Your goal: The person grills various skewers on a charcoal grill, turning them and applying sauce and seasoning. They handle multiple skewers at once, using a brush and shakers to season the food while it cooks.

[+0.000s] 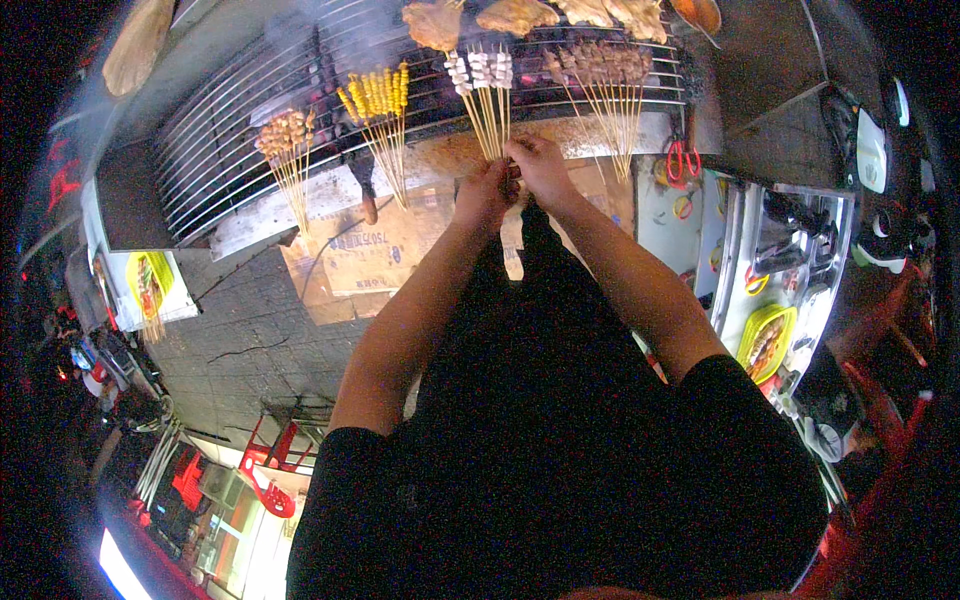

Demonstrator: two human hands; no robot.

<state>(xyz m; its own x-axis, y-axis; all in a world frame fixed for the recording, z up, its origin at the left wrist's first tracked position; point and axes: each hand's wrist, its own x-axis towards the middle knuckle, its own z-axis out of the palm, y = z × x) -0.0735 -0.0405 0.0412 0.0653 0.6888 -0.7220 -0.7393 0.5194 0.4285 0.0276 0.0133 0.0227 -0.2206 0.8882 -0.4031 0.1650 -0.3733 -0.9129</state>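
My left hand grips the lower ends of a bunch of bamboo skewers threaded with white food pieces. Close beside it, the fingers of my right hand are closed on the same sticks, near their ends. The white pieces rest over the bars of a smoking grill. To the right lie skewers of brown meat. Yellow skewers and a bunch with small light-brown pieces are on the left. Large flat pieces of meat lie behind. My fingers partly hide the stick ends.
Flattened cardboard lies below the grill's front edge. Red-handled scissors hang at the right. Yellow baskets with skewers stand on a side shelf at left and a lit metal cart at right. Smoke rises at the back.
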